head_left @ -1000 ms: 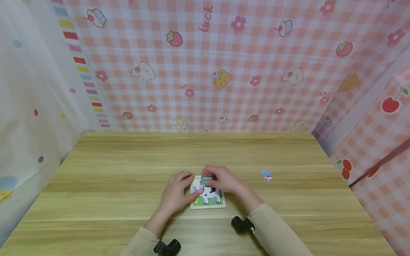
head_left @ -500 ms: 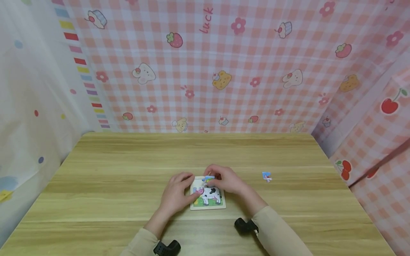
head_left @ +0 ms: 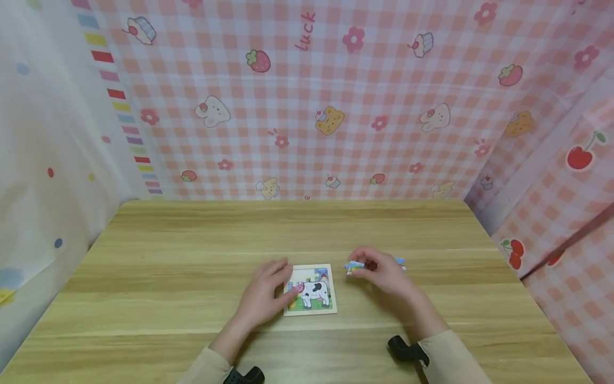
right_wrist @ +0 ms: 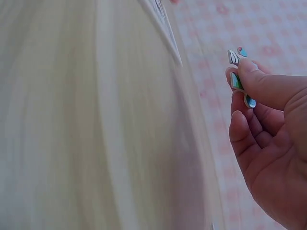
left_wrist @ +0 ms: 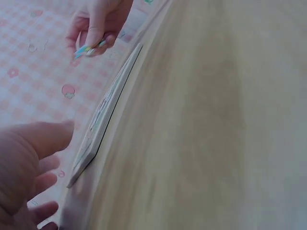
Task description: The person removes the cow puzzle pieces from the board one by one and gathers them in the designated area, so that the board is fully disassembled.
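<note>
Pale wood table (head_left: 192, 298), pink gingham wall reading "luck" (head_left: 305, 32) — my right hand (head_left: 384, 274) pinching a puzzle piece (head_left: 354, 265), left hand (head_left: 264, 293) flat on the cow puzzle board (head_left: 314, 306)

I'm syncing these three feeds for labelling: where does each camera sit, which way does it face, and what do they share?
Head: worn on the head, looking forward and down at the table; shows both forearms, left hand on the puzzle board, right hand.
Left wrist: low along the board's edge; own fingers.
Right wrist: beside its hand pinching a puzzle piece.
Shared: the pinched piece shows in all three.
</note>
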`<state>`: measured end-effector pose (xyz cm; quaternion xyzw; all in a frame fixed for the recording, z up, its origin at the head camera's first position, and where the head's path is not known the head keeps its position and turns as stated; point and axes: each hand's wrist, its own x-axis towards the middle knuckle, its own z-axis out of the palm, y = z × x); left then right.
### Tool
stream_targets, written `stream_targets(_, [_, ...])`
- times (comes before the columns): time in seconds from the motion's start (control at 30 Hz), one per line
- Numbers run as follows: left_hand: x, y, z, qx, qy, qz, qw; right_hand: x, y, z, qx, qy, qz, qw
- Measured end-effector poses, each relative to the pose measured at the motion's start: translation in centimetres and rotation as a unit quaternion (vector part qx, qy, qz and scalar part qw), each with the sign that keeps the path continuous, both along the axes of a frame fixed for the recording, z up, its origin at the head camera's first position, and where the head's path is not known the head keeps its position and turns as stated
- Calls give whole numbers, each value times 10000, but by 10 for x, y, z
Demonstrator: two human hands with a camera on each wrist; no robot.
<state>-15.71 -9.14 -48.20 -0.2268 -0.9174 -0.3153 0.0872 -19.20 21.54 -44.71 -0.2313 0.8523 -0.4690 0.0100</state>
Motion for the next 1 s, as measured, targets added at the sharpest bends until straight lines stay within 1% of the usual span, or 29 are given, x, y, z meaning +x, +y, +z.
stream_targets(0.1, [6, -1, 6, -257, 6, -477, 9985, 5, 23, -1, -111, 5, -208, 9997])
stream_targets(0.2, [10, -1, 12, -686, -93, -966, 9929, 7, 45, -3, -192, 70, -374, 9991])
stream_targets(0.27, [11, 0, 14, -905, -165, -1216, 9883, 9, 59, -3, -223, 86, -476, 9986])
stream_targets(0.33, [12, 1, 15, -1122, -230, -1368, 9839, 10, 71, -3, -237, 42, -580, 9980])
stream_targets(0.53, [12, 0, 15, -1454, -283, -1538, 9769, 10, 101, -6, -126, -64, -910, 9957])
stream_targets(0.67, [13, -2, 15, -1515, -279, -1612, 9748, 9, 116, -8, 33, 88, -1042, 9945])
stream_targets(0.8, [11, -3, 15, -1514, -313, -1634, 9744, 8, 127, -9, 205, 135, -1117, 9934])
stream_targets(1.0, [9, -4, 13, -1481, -357, -1617, 9750, 3, 138, -12, 654, -123, -1177, 9908])
